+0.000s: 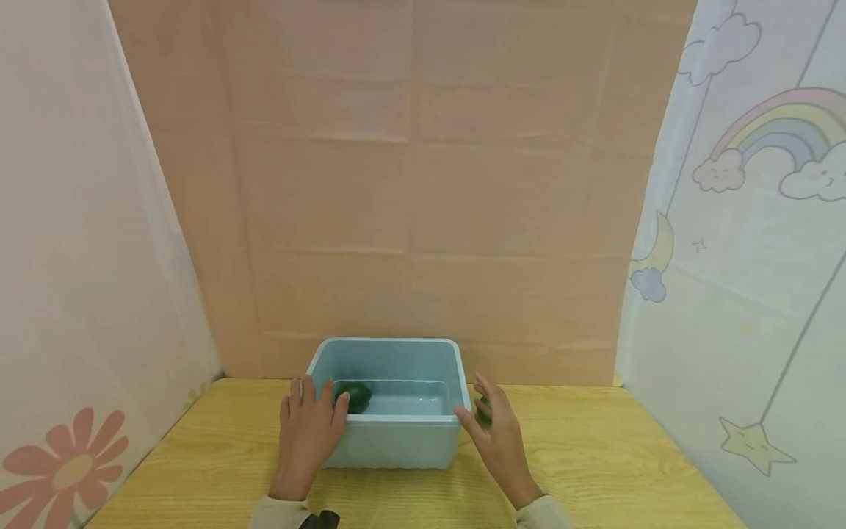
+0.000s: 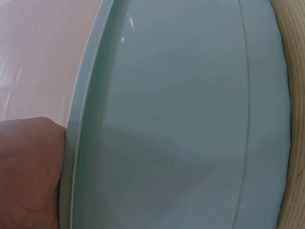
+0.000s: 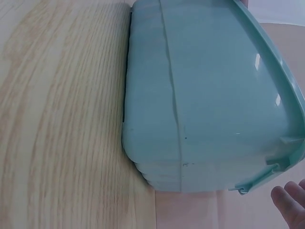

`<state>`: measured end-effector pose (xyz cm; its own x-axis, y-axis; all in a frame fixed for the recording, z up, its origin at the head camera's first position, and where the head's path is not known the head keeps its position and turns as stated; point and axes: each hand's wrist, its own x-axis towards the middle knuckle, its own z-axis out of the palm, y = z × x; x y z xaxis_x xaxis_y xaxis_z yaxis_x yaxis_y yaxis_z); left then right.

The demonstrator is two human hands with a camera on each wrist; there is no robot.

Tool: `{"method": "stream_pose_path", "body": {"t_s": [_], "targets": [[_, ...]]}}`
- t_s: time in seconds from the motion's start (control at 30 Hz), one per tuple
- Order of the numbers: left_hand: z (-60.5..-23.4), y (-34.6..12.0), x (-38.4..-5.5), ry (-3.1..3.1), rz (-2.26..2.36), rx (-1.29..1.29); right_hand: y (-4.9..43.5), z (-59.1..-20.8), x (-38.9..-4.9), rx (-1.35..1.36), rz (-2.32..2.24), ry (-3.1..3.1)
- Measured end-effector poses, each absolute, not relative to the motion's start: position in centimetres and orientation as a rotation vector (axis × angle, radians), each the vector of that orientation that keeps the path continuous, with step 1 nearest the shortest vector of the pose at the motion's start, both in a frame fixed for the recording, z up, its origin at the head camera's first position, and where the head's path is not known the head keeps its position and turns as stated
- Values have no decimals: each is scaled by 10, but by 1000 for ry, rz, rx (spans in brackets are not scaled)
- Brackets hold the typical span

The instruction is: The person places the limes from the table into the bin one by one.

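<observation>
A light blue plastic bin (image 1: 403,444) stands on the table, open at the top. My left hand (image 1: 307,433) is over its front left corner, fingers extended; in the left wrist view, part of that hand (image 2: 31,171) lies against the rim. Inside the bin, beside the left thumb, is a dark green rounded object (image 1: 355,395), like an avocado. My right hand (image 1: 499,433) is at the right front corner, its thumb near the rim and its fingers spread. Behind these fingers a second green object (image 1: 485,411) shows, mostly hidden. The right wrist view shows fingertips (image 3: 288,200) with nothing between them.
The wood-patterned table (image 1: 595,455) extends on both sides of the bin. A tan sheet (image 1: 423,220) hangs behind it. Patterned curtains stand at the left (image 1: 99,257) and right (image 1: 747,330).
</observation>
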<state>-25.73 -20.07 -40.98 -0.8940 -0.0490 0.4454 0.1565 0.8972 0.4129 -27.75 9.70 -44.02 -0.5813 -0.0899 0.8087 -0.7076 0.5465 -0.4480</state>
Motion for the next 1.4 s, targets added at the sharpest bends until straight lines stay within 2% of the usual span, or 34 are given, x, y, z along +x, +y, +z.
{"method": "stream_pose_path", "body": {"t_s": [1.4], "targets": [[-408,-203,-254,-2627,-625,-83,105,-439,-283,596,977,-2027]]}}
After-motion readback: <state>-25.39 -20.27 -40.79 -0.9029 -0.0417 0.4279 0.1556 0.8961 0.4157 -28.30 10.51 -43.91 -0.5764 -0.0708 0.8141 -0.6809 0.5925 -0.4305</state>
